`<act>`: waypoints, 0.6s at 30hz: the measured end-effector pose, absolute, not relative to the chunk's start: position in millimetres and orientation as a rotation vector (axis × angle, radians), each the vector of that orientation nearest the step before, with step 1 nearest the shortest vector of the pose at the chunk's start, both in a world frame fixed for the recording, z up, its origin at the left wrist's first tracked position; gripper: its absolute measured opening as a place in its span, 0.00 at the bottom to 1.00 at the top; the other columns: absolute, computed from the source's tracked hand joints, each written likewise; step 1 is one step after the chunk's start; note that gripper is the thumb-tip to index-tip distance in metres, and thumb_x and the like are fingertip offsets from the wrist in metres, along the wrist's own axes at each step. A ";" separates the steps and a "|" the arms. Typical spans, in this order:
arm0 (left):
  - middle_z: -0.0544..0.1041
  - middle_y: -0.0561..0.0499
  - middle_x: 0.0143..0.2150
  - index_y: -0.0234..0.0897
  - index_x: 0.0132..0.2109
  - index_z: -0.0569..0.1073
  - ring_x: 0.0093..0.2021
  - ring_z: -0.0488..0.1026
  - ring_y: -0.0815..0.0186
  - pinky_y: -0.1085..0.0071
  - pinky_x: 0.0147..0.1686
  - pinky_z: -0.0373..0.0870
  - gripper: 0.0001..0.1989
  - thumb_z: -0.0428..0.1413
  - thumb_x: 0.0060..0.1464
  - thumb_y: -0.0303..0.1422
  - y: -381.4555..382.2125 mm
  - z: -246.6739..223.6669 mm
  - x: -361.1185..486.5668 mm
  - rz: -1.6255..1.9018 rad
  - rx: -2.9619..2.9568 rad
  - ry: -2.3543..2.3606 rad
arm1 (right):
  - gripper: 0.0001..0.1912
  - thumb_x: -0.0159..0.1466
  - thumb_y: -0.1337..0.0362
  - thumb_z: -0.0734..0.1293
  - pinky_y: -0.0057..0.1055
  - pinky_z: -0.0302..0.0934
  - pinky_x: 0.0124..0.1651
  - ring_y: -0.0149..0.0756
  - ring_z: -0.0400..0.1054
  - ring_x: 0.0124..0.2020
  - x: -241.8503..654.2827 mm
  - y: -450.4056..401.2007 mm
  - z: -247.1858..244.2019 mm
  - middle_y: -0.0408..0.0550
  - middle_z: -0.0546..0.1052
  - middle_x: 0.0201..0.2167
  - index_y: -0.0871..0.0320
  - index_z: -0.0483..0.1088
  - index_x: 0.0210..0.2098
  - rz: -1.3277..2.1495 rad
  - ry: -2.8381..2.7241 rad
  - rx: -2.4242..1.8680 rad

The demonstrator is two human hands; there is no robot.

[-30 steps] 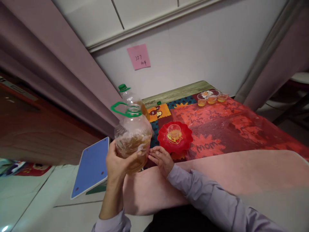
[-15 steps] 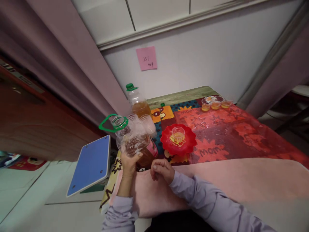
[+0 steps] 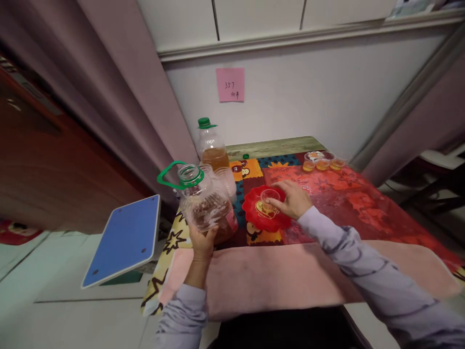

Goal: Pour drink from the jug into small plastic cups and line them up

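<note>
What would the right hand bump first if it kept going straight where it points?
The small, round, clear plastic cup: the right hand is gripping it. Beyond, roughly in line, are stacked clear plastic cups, though depth is hard to judge.

Table (image 3: 283,144), pink cloth (image 3: 265,274), red dish (image 3: 250,212)

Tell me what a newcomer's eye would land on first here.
Probably the bright red scalloped dish on the table, where the right hand grips a small clear cup. Next, the big green-handled jug to its left, uncapped, with the left hand around its near side. Higher up, the pink note marked 357 stands out on the pale wall.
</note>
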State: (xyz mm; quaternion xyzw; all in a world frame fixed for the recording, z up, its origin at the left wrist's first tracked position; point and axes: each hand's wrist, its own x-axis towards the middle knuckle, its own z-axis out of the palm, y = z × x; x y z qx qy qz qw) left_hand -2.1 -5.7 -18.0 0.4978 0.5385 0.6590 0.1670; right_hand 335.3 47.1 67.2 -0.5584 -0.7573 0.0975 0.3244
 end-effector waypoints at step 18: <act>0.81 0.39 0.54 0.41 0.52 0.80 0.65 0.74 0.40 0.39 0.74 0.61 0.36 0.71 0.43 0.60 -4.3 -28.4 -23.4 1.739 1.538 1.728 | 0.35 0.58 0.38 0.79 0.76 0.39 0.78 0.67 0.65 0.73 335.8 88.5 60.1 0.70 0.72 0.72 0.58 0.81 0.53 0.170 -2.232 -1.459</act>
